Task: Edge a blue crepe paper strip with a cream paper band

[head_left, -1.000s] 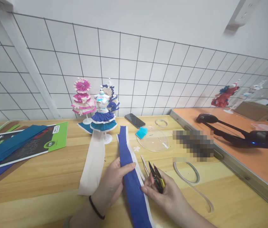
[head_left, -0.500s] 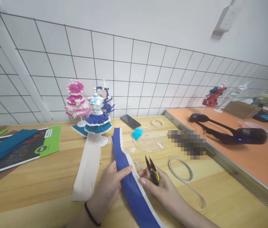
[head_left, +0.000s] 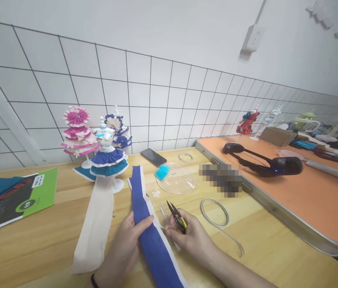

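Note:
A long blue strip with a white edge (head_left: 152, 248) runs up the middle of the view, pinched by my left hand (head_left: 130, 240), thumb on top. To its right, my right hand (head_left: 191, 236) holds black-and-yellow thread snips (head_left: 178, 218), blades pointing up and left. Its thumb and finger pinch close to the strip's white edge, where a thin pale sliver shows. Beside the left hand lies a cream strip (head_left: 95, 226). Behind it stands a small dress form in a blue and teal ruffled skirt (head_left: 107, 158).
Two more ruffled dress forms, pink (head_left: 77, 136) and blue (head_left: 123, 136), stand at the back left. A phone (head_left: 154, 157), clear disc (head_left: 176, 182) and tape roll (head_left: 215, 213) lie on the wooden table. A black headset-like device (head_left: 261, 160) rests on the orange board (head_left: 301, 204).
The camera view has turned right, so most things appear farther left. My right hand has moved slightly away from the strip's white edge, still with the snips. The left hand keeps its hold.

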Motion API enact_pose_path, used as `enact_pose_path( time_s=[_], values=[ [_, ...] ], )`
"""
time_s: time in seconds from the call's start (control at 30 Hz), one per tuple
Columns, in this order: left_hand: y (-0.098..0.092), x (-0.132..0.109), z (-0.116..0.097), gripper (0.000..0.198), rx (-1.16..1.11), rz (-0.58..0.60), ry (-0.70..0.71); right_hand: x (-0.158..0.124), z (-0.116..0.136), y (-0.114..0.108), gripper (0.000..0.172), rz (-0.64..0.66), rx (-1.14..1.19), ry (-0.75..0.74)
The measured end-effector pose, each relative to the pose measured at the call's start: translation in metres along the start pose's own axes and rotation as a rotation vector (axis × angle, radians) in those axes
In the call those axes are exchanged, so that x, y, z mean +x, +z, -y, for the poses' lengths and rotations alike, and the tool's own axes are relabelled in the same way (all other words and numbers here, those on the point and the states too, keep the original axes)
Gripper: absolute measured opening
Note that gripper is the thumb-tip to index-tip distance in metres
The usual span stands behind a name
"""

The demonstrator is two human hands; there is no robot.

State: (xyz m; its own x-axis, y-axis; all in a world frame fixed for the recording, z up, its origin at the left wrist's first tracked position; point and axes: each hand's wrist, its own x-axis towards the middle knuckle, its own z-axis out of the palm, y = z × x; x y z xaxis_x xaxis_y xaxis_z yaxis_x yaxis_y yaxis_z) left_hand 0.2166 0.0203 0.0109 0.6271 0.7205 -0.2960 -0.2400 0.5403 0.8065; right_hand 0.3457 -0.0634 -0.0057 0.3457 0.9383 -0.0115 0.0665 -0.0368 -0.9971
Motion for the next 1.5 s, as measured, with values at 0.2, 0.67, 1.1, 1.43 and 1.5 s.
enact_pose_path(
  time_s=[0.2,0.67,1.1,1.43,1.5],
  values=[
    [-0.001,-0.001,0.002,0.03,0.013,-0.012,0.003,0.004,-0.01,-0.001,0.021,0.051,0.029,0.028],
    [0.0,-0.003,0.0,0.06,-0.053,0.144,0.03,0.007,-0.004,-0.006,0.01,-0.108,-0.091,0.021],
    [-0.007,0.001,-0.001,0.064,-0.132,0.115,-0.005,0.014,0.008,-0.022,0.033,-0.261,-0.13,-0.057],
    [-0.004,0.002,-0.001,0.059,-0.118,0.116,0.012,0.0,0.01,-0.015,0.043,-0.11,-0.098,-0.086],
    [-0.004,0.001,-0.001,0.061,-0.11,0.118,0.041,-0.004,0.01,-0.013,0.042,-0.069,-0.08,-0.097]
  ],
)
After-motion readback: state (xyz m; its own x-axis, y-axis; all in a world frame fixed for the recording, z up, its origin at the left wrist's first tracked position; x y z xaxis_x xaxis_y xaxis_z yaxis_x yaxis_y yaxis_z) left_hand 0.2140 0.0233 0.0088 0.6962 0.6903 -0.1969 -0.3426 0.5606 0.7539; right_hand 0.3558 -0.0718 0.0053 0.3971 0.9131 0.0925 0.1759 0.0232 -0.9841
